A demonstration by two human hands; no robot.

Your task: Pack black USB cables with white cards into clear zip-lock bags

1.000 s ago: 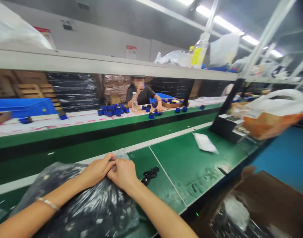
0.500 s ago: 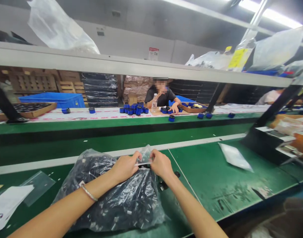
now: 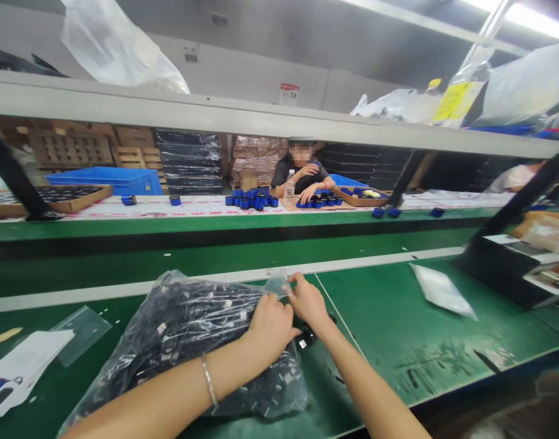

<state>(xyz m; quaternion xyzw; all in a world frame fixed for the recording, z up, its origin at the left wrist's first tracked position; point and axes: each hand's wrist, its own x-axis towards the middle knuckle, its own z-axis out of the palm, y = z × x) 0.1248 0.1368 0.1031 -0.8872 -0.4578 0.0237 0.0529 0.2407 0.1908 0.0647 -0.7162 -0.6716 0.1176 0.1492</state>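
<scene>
Clear bag (image 3: 188, 329) lying left of the white packet (image 3: 442, 291) | my right hand (image 3: 309, 300) pinches its loose end — my left (image 3: 270, 322) curls there, grip hidden | working the film, I'd judge — next calls for steady fingertips

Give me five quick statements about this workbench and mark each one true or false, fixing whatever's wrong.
1. The right hand is at the bag's clear plastic end. True.
2. The bracelet is on the right wrist. False: the bracelet is on the left wrist.
3. The white packet lies to the right of the bag. True.
4. The bottle near the co-worker lies on its side. False: the bottle stands upright.
5. The bag is opaque and hides what is inside. False: it is see-through, and dark items show.
</scene>
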